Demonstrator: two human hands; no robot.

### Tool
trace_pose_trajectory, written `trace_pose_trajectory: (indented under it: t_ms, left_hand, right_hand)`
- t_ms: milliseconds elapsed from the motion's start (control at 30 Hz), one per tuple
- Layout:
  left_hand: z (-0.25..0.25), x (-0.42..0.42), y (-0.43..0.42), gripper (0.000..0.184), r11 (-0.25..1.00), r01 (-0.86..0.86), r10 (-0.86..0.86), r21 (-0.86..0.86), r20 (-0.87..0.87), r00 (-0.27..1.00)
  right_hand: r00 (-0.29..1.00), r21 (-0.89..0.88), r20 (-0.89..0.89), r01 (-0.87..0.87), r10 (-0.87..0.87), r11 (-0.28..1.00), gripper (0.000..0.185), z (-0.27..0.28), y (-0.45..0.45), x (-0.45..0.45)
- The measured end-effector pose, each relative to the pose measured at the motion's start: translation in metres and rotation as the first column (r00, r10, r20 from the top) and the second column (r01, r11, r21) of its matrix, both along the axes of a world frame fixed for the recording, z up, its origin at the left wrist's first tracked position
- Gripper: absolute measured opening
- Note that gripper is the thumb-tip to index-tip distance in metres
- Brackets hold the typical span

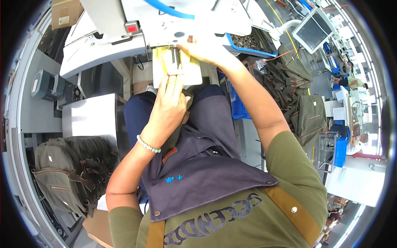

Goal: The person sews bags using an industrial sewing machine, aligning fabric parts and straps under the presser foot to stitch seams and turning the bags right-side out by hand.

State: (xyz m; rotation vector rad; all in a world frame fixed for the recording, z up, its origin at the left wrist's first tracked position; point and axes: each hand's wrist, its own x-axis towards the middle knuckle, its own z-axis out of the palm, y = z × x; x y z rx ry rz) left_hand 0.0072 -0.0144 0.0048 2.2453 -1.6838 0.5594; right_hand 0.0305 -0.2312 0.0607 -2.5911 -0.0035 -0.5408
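My left hand [168, 105], with a beaded bracelet [148, 144] on the wrist, lies with its fingers stretched out on a brightly lit yellow-and-white plate [195, 76]. Its fingertips touch the near edge of a pale piece, in which a narrow dark strip [177, 59] shows. Olive fabric [175, 134] hangs under this hand toward my lap. At the far end of the strip, my right hand [202, 48] has its fingers bent in close to the machine's edge. Glare washes out that hand, and whatever its fingertips grip cannot be made out.
The white machine [103, 16] with a red switch [132, 28] stands ahead. A blue-edged tray [252, 43] of small dark parts is at the right. Olive bags hang or lie at left [62, 173] and right [308, 118]. A monitor [314, 29] stands far right; people work beyond.
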Motion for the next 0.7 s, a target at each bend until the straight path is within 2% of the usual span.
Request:
trace_pose_trajectory:
  t_ms: [33,67,133,167,267,300,333,367,400,433,500,533,567,633,700]
  left_hand:
    - [0.001,0.002,-0.001,0.027,1.000,0.003,-0.003,0.005,-0.006,1.000]
    - [0.002,0.003,-0.002,0.027,1.000,0.008,-0.008,0.010,-0.011,1.000]
    - [0.003,0.003,-0.001,0.026,1.000,0.017,-0.017,-0.007,-0.027,0.999]
    - [0.004,0.004,0.000,0.026,1.000,0.018,-0.020,-0.025,-0.051,0.998]
    - [0.004,0.008,0.001,0.026,0.999,0.043,-0.044,-0.027,-0.055,0.997]
    - [0.004,0.009,0.001,0.026,0.998,0.060,-0.061,-0.021,-0.047,0.997]
    - [0.004,0.009,0.001,0.026,0.997,0.064,-0.067,-0.053,-0.070,0.995]
    - [0.005,0.010,0.001,0.027,0.994,0.064,-0.072,-0.085,-0.094,0.993]
    - [0.006,0.011,0.001,0.027,0.994,0.077,-0.084,-0.082,-0.087,0.993]
    - [0.007,0.011,0.001,0.027,0.993,0.079,-0.088,-0.090,-0.099,0.991]
    - [0.008,0.011,0.000,0.028,0.991,0.098,-0.108,-0.095,-0.109,0.988]
    - [0.008,0.011,-0.001,0.027,0.990,0.091,-0.106,-0.111,-0.133,0.986]
    - [0.008,0.011,-0.001,0.027,0.989,0.084,-0.104,-0.125,-0.157,0.982]
    - [0.006,0.010,0.000,0.027,0.991,0.084,-0.100,-0.107,-0.156,0.983]
    - [0.005,0.013,-0.001,0.028,0.991,0.076,-0.087,-0.106,-0.098,0.991]
  right_hand:
    - [0.976,-0.111,0.211,-0.026,0.049,0.994,0.038,-0.009,0.002,0.006]
    - [0.975,-0.109,0.219,-0.015,0.038,0.994,0.038,-0.012,0.001,0.007]
    - [0.969,-0.245,0.248,0.077,-0.014,0.966,0.037,-0.009,0.006,0.001]
    - [0.966,-0.240,0.257,0.095,-0.031,0.966,0.037,-0.009,0.009,-0.003]
    - [0.855,-0.177,0.482,0.306,-0.189,0.935,0.032,-0.012,0.015,-0.015]
    - [0.866,-0.091,0.445,0.297,-0.228,0.951,0.025,-0.022,0.004,-0.025]
    - [0.859,-0.086,0.451,0.311,-0.242,0.946,0.025,-0.029,-0.006,-0.035]
    - [0.952,0.084,0.237,0.178,-0.193,0.980,0.024,-0.037,-0.017,-0.046]
    - [0.996,0.277,0.029,0.074,-0.085,0.958,0.026,-0.036,-0.022,-0.053]
    - [0.994,0.279,0.036,0.085,-0.099,0.956,0.026,-0.038,-0.024,-0.058]
    - [0.962,0.622,-0.149,-0.089,0.229,0.778,0.038,-0.042,-0.024,-0.071]
    - [0.941,0.522,-0.160,-0.175,0.297,0.835,0.045,-0.050,-0.030,-0.069]
    - [0.951,0.358,-0.090,-0.246,0.296,0.901,0.045,-0.055,-0.032,-0.064]
    - [0.955,0.183,-0.021,-0.286,0.294,0.941,0.045,-0.052,-0.026,-0.057]
    - [0.957,-0.081,-0.047,-0.289,0.286,0.954,0.045,-0.043,-0.021,-0.053]
